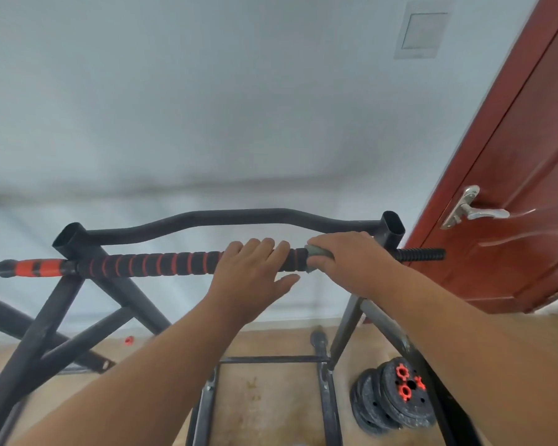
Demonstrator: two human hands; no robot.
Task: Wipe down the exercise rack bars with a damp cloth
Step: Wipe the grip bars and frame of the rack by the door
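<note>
A black exercise rack [78,246] stands in front of me, with a curved top bar [226,217] spanning its two uprights. A barbell bar [155,263] with a black and red foam grip lies across the rack. My left hand [252,278] rests on the grip with its fingers curled over the top and the thumb free below. My right hand [355,259] grips a grey-green cloth [316,252] wrapped round the bar just right of the foam. The bar's threaded end [422,254] sticks out past the right upright.
A red-brown door [512,188] with a metal handle [474,210] stands close on the right. Black weight plates [393,400] with red collars lean on the floor at lower right. Rack legs and braces [45,333] cross below on the left. A white wall lies behind.
</note>
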